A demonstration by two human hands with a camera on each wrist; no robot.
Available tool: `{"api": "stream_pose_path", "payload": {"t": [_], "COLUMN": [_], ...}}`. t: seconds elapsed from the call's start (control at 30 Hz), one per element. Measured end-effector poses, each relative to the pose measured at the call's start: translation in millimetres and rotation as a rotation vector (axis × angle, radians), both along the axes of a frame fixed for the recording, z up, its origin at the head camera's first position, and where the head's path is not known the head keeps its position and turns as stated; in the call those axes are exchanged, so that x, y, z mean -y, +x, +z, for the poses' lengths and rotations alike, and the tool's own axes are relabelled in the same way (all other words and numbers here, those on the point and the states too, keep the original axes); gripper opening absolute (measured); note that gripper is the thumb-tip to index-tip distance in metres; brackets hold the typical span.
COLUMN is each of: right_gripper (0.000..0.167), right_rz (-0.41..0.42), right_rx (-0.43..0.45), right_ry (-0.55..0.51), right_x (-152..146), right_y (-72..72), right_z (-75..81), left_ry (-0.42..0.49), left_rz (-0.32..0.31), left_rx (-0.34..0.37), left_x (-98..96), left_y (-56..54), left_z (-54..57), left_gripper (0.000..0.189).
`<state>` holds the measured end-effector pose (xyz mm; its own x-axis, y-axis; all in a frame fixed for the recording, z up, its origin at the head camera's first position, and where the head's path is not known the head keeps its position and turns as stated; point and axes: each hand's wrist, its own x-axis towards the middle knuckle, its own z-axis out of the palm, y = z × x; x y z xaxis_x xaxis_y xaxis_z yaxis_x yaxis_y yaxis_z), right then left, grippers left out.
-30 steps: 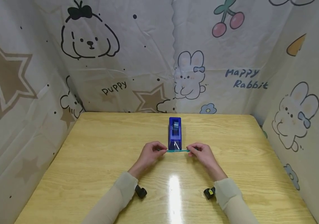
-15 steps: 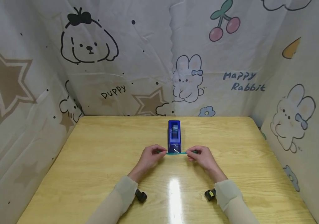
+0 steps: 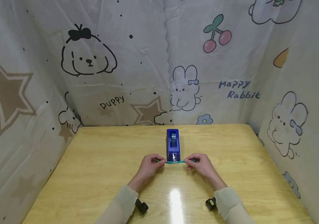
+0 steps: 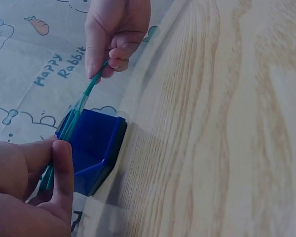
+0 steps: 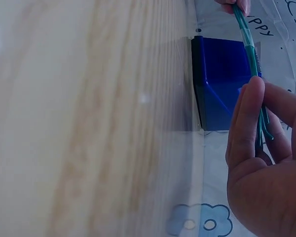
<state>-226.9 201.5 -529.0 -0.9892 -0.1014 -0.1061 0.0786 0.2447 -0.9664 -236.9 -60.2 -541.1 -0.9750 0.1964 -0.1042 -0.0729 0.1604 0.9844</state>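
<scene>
Thin teal strip [image 3: 175,161] — pulled taut, pinched between left hand [image 3: 148,166] and right hand [image 3: 201,165].

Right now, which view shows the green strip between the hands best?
Left wrist: the green strip runs unobstructed from left hand to right hand. Head shows it tiny; right wrist shows it edge-on beside the blue dispenser.
</scene>
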Motion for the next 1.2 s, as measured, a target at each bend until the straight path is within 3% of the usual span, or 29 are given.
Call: {"api": "stream_pose_path", "payload": {"t": [0.2,0.4,0.63,0.8,0.97,1.2], "right_gripper": [0.016,0.016,0.020,0.027,0.020,0.020], "right_rz": [-0.014,-0.002,-0.020,0.001,-0.013,-0.040], "right_rx": [0.003,0.048,0.092,0.145,0.177,0.163], "right_ry": [0.012,0.008,0.001,-0.044,-0.074,-0.113], "right_x": [2,1,2,-2,-4,0], "right_y": [-1.9,1.8,-3.6,-5.2,-5.6,-9.5], "right_z": [-1.4,-8.6,-1.2,-3.1,-6.7,-0.1], "left_ry": [-0.043,-0.112,-0.122,-0.126,-0.096,-0.048], "left_rz": [-0.009,-0.011,-0.023,-0.030,-0.020,0.017], "left_rx": [-0.051,-0.103,-0.151,-0.165,-0.152,-0.069], "left_x": [1.6,2.7,3.9,2.9,2.1,1.4], "left_y": [1.7,10.9,4.2,1.8,2.3,-1.2], "left_z": [0.9,-2.9,0.8,-2.8,-8.2,-0.6], "left_gripper": [0.006,0.004,0.005,0.005,0.006,0.010]}}
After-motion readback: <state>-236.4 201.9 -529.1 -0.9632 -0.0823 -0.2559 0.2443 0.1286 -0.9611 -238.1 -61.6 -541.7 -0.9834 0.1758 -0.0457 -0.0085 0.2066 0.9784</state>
